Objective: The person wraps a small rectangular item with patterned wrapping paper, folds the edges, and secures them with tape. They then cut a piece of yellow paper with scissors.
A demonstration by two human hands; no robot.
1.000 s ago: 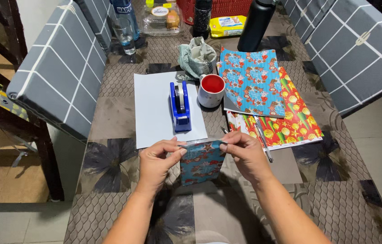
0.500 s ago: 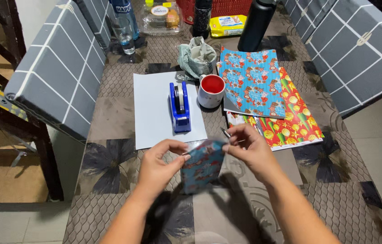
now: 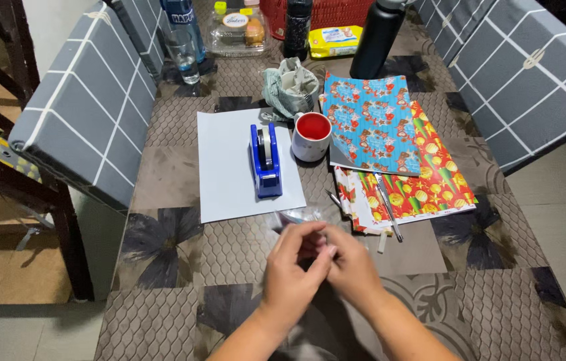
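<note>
Left hand [image 3: 294, 267] and right hand [image 3: 352, 264]: at 6 o'clock, grips closed together, pinching a small clear strip, probably tape [image 3: 290, 217], over the desk [image 3: 162, 314]; the patterned packet held earlier no longer shows. Risk: the strip could stick to itself. At 12 o'clock: blue tape dispenser [image 3: 265, 160] on white sheet [image 3: 229, 167], red-lined mug [image 3: 312, 136], wrapping paper [image 3: 373, 124].

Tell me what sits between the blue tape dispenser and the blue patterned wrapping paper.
A white mug with a red inside stands between the tape dispenser and the blue wrapping paper, seen in the head view.
</note>
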